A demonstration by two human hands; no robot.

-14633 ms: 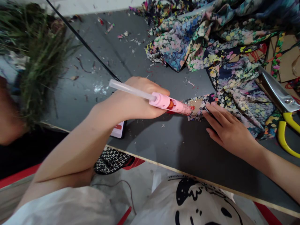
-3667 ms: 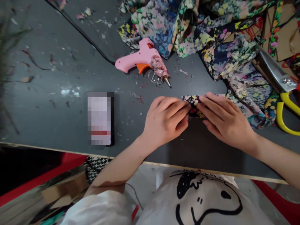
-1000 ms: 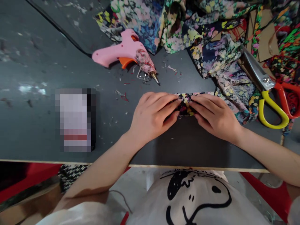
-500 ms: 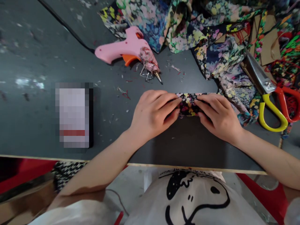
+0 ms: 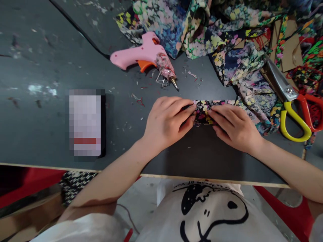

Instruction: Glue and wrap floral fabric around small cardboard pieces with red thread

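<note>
A narrow strip of dark floral fabric [image 5: 202, 112] lies crosswise on the grey table [image 5: 186, 154]. My left hand [image 5: 169, 118] grips its left end, fingers and thumb closed on the cloth. On its right part, the fingers of my right hand [image 5: 233, 126] press and pinch the strip. A short stretch of the print shows between the two hands; the ends are partly hidden under them. Beyond my left hand lies a pink glue gun [image 5: 145, 55] with an orange trigger, its metal nozzle pointing toward the strip.
Crumpled floral cloth [image 5: 202, 37] heaps along the back. Scissors [image 5: 290, 95] with yellow and red handles lie at right beside cardboard pieces [image 5: 290, 52]. A blurred-out phone-like object [image 5: 85, 122] rests at left. The glue gun's black cord [image 5: 78, 30] runs to the upper left.
The view has shifted slightly, so things at left appear further right. My right hand's fingers have moved a little left along the strip, showing more cloth above them. Both hands stay on it.
</note>
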